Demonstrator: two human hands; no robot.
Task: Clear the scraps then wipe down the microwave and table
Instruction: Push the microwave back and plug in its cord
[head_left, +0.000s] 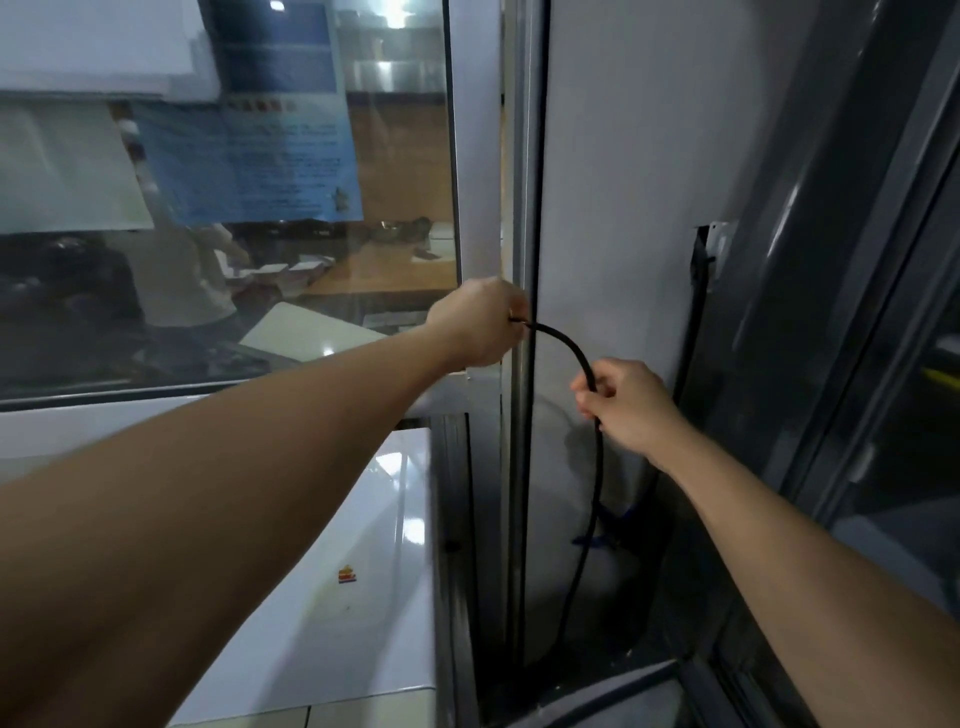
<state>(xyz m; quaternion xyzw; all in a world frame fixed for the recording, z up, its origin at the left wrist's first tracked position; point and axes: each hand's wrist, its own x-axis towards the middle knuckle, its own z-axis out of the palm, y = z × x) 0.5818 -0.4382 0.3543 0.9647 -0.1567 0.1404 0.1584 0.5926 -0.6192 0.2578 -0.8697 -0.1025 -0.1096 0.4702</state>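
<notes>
Nearest to me, at the lower left, is the glossy white top of what I take to be the microwave, with a small orange sticker near its right edge and a few faint specks beside it. My left forearm crosses above it, so neither of my hands is on it; it lies below and to the left of both. I see no cloth and no counter surface I can be sure of.

Further out, my right hand is closed around a black power cord, pinching it where it bends downward. The cord then drops along the white wall panel toward the dark gap at the right of the microwave. My left hand is closed on the cord's upper end, up against the metal window frame; whether a plug is in that fist I cannot tell.

I judge I hold the cord in two places to keep it off the surface for wiping.

Beyond is the glass window with papers stuck to it.
</notes>
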